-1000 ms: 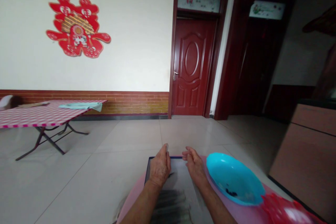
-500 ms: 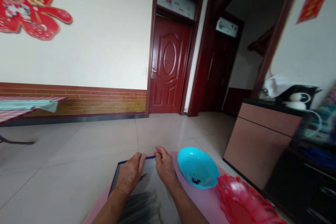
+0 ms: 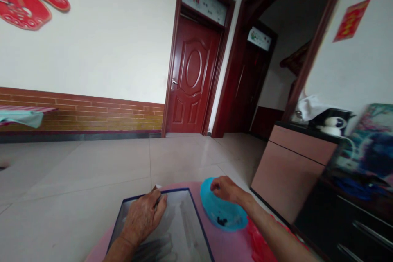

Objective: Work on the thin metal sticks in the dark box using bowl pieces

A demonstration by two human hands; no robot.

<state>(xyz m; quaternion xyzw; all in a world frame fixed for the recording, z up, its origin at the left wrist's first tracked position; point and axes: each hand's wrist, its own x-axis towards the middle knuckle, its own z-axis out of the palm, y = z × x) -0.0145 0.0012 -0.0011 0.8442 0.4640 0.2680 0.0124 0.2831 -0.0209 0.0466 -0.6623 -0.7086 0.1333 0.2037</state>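
Note:
My left hand (image 3: 144,215) is over the far left part of a shallow box (image 3: 181,200) with a dark blue rim. Its fingers are pinched together, and a small pale tip (image 3: 157,187) shows beyond the knuckles; what it belongs to is unclear. Inside the box lie greyish strips in clear wrapping (image 3: 156,247), blurred at the near end. My right hand (image 3: 225,189) hovers over the far side of a blue plastic bowl (image 3: 208,204), its fingers curled closed. Anything in them is hidden. Small black bits (image 3: 221,221) lie in the bowl.
Box and bowl stand on a pink round table (image 3: 199,196). A red scalloped dish (image 3: 260,239) sits at its right, partly behind my right forearm. Farther right is a cabinet (image 3: 291,163) with dark drawers beside it. A red door (image 3: 195,73) is across the tiled floor.
My right hand has moved right, from above the box to above the blue bowl. My left hand has shifted slightly left and down. The view has turned a little to the right.

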